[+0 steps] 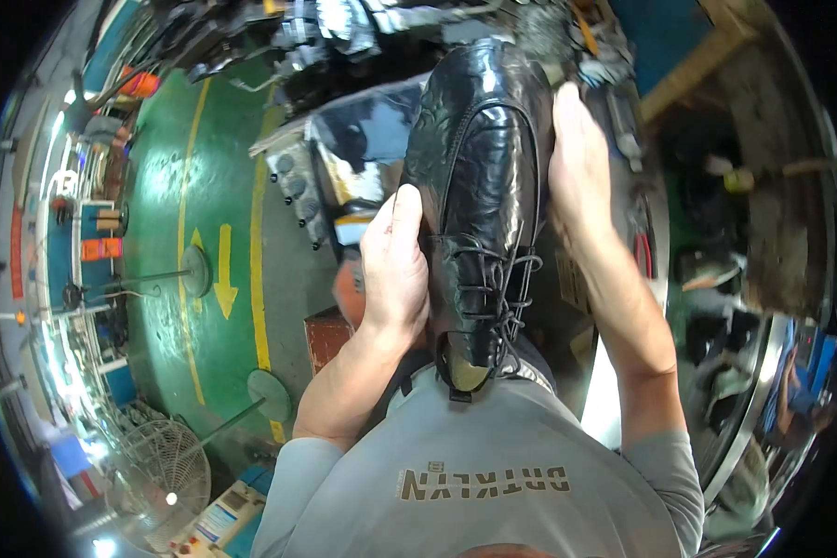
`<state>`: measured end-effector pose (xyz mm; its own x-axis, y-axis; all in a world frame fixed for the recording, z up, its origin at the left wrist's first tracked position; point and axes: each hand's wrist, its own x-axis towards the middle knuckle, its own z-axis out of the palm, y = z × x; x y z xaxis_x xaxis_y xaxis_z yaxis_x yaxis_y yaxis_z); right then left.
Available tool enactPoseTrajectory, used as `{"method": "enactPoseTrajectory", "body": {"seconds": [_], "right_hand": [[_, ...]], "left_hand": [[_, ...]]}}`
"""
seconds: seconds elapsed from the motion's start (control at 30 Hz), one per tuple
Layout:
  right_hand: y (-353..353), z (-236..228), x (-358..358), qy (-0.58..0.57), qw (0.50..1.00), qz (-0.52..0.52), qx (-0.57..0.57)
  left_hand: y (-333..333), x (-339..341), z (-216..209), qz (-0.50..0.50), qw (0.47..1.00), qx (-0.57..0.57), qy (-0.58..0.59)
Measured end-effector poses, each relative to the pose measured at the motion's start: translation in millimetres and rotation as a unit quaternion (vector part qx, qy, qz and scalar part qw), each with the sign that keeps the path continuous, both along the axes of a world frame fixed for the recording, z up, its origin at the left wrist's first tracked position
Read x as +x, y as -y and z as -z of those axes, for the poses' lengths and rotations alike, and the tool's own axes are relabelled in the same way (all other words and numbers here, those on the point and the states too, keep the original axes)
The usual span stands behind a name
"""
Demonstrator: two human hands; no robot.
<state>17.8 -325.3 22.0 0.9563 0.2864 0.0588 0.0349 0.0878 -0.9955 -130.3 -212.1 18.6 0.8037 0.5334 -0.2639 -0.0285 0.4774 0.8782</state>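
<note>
Between my two hands is a black lace-up leather shoe [493,167], raised close to my chest with its toe pointing away from me. Its upper is glossy and creased, and the black laces [493,293] are threaded through the eyelets. My left hand [395,265] grips the left side of the shoe, thumb up along the edge and the other fingers hidden. On the opposite side, my right hand [581,163] presses along the shoe's edge near the toe, its fingers mostly out of sight behind it. The opening at the heel shows a tan lining [465,374].
Beyond the shoe stands a cluttered dark machine [344,46]. A red-brown box [328,337] is by my left forearm. Yellow lines cross the green floor [163,279] at left, near fans [163,465] on stands. A wooden bench [790,223] lies to the right.
</note>
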Motion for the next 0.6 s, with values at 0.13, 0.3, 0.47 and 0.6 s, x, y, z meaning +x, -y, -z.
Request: {"method": "enactPoseTrajectory", "body": {"seconds": [0.13,0.3,0.47,0.6], "right_hand": [[-61.8,24.8,-11.0,0.039,0.998,0.008,-0.055],[-116.4,43.2,4.4,-0.072,0.985,-0.104,0.114],[-155.1,27.5,32.0,-0.245,0.929,-0.155,0.23],[-180.8,39.1,57.6,-0.322,0.884,-0.14,0.308]], "left_hand": [[-69.5,11.3,-2.4,-0.04,0.997,-0.069,0.022],[-128.0,34.7,-19.3,-0.061,0.991,-0.121,0.004],[-172.3,75.1,-18.6,-0.092,0.989,-0.119,-0.002],[-194.1,103.0,-3.0,-0.104,0.988,-0.116,0.012]]}}
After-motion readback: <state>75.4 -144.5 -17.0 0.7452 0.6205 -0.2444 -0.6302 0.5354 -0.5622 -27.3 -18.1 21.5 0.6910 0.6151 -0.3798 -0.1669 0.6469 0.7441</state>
